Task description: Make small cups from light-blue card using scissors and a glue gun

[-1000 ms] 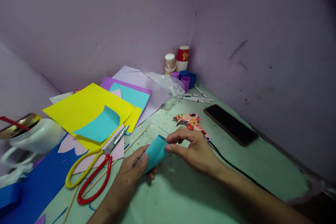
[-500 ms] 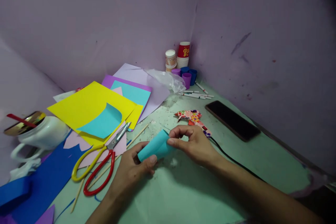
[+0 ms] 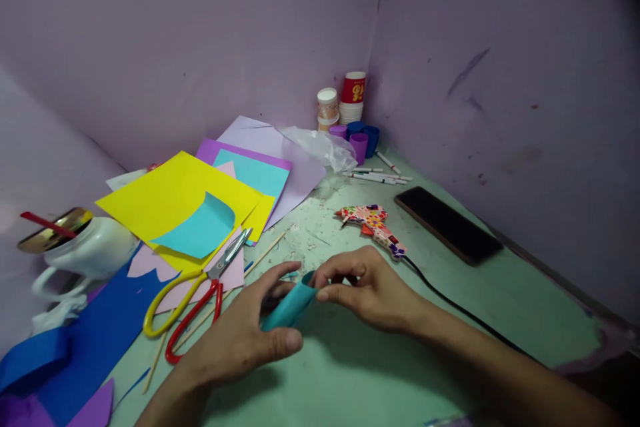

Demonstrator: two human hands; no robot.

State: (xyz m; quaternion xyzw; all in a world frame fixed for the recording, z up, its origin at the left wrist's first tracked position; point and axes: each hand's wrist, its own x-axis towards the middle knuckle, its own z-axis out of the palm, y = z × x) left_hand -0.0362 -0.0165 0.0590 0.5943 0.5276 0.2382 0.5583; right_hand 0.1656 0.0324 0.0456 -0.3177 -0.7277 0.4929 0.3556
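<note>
A small sheet of light blue paper [image 3: 291, 307], curled into a tube, is between my two hands above the table. My left hand [image 3: 250, 330] cups it loosely, with the fingers behind it and the thumb stretched along its front lower side. At the upper right end, my right hand [image 3: 357, 287] pinches the paper's edge between thumb and fingers. Left of my left hand lie scissors [image 3: 215, 277] with one yellow and one red handle, blades spread a little. Beyond my right hand rests a flower-patterned glue gun [image 3: 373, 221] with a black cord.
Yellow sheets [image 3: 170, 190] and other coloured paper pile up at the back left. A white mug [image 3: 95, 250] and a blue sheet [image 3: 105, 327] are at the left. A phone [image 3: 447, 223] lies at the right. Paper cups [image 3: 353, 97], purple and blue cups and pens [image 3: 377, 177] occupy the corner.
The paper tube has turned so that its open end faces up more, and it looks narrower. My left hand's fingers have spread and its thumb has moved lower. My right hand still pinches the edge.
</note>
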